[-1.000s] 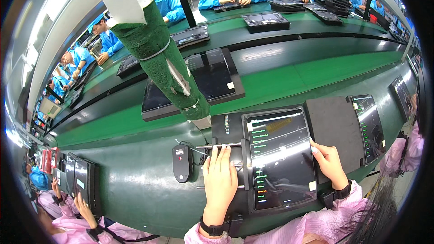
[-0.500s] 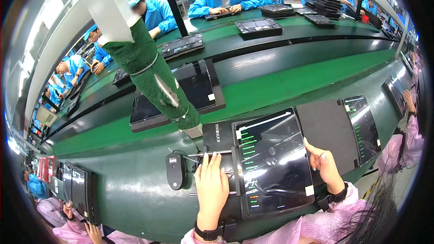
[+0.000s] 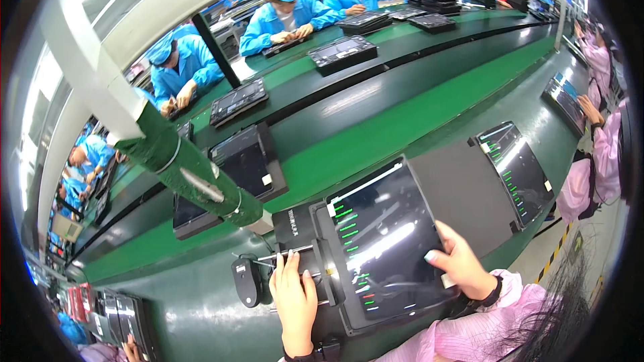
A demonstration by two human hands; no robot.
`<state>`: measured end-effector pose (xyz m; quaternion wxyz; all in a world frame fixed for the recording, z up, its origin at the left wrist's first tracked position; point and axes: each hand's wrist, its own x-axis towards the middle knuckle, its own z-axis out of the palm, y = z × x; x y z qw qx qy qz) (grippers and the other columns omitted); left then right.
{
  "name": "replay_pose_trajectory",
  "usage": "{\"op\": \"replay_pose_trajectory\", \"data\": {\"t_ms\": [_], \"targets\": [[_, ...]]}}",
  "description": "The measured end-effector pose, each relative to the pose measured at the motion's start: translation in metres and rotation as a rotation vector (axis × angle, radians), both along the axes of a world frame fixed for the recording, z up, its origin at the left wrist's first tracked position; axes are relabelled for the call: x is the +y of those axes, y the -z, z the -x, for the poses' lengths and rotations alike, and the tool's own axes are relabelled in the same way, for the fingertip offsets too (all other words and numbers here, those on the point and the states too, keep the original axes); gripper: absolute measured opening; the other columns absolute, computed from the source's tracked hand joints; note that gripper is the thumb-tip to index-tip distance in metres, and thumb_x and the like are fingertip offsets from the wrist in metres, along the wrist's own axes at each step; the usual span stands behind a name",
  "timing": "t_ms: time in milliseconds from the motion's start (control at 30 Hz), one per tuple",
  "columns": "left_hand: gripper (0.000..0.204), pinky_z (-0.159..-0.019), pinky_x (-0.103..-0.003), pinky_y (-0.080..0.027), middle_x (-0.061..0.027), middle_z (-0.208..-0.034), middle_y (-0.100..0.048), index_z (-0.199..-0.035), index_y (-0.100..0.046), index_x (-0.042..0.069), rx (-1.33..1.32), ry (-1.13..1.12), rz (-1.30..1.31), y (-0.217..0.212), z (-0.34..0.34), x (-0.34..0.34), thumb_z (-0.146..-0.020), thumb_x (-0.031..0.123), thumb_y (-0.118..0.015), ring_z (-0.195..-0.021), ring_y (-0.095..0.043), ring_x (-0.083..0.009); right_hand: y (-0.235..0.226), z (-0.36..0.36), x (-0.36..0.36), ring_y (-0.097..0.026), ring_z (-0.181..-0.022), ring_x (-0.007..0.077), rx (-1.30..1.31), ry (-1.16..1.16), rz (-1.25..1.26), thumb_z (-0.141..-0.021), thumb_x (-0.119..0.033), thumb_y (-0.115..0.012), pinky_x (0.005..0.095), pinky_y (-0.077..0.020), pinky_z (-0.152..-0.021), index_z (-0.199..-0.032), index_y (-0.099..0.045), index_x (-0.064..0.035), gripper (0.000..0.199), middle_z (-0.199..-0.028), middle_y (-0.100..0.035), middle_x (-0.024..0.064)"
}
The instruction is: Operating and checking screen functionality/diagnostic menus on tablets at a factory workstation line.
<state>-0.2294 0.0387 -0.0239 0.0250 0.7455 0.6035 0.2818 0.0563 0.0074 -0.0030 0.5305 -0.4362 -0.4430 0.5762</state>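
Observation:
A tablet (image 3: 386,241) with a lit black screen and lines of green text lies tilted in a black test fixture (image 3: 293,222) in front of me. My right hand (image 3: 463,265) grips the tablet's right edge, thumb over the screen near a small pale sticker; the fingertips underneath are hidden. On the fixture's left side, my left hand (image 3: 295,302) rests with fingers stretched out over metal rods and a black sliding bar (image 3: 320,265). A narrow gap shows between this bar and the tablet. Left of that hand sits a black computer mouse (image 3: 246,282).
Right of the tablet, a black board (image 3: 453,191) lies beside a second lit tablet (image 3: 515,174). A green-wrapped post (image 3: 194,174) rises at the left, before a dark tablet in a tray (image 3: 245,164). Across the conveyor, people in blue handle devices; people in pink sit on both sides.
The view has turned to the right. My right hand has brought its thumb onto the screen and taken hold of the tablet's edge. The sliding bar now stands apart from the tablet.

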Motion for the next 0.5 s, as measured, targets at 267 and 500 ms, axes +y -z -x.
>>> {"op": "replay_pose_trajectory", "data": {"t_ms": [267, 500], "targets": [[0.038, -0.099, -0.045, -0.031, -0.0158, -0.123, -0.053, -0.12, -0.049, -0.002, 0.01, -0.02, 0.022, 0.0, -0.002, -0.001, -0.083, 0.007, -0.055, -0.122, -0.043, -0.0345, 0.005, -0.127, 0.012, -0.048, -0.111, 0.0124, -0.077, 0.155, -0.001, -0.085, -0.025, -0.062, 0.0265, -0.0356, -0.097, -0.132, -0.039, 0.0036, 0.059, -0.123, -0.053, 0.0064], [0.038, -0.1, -0.044, -0.029, -0.0146, -0.123, -0.053, -0.12, -0.05, 0.0, -0.015, -0.04, 0.069, -0.003, -0.004, -0.001, -0.083, 0.007, -0.054, -0.124, -0.04, -0.0343, 0.008, -0.168, 0.013, -0.056, -0.097, 0.0109, -0.397, 0.412, 0.135, -0.089, -0.017, -0.056, 0.0265, -0.0439, -0.086, -0.121, -0.052, 0.0018, 0.038, -0.112, -0.06, 0.008]]}}
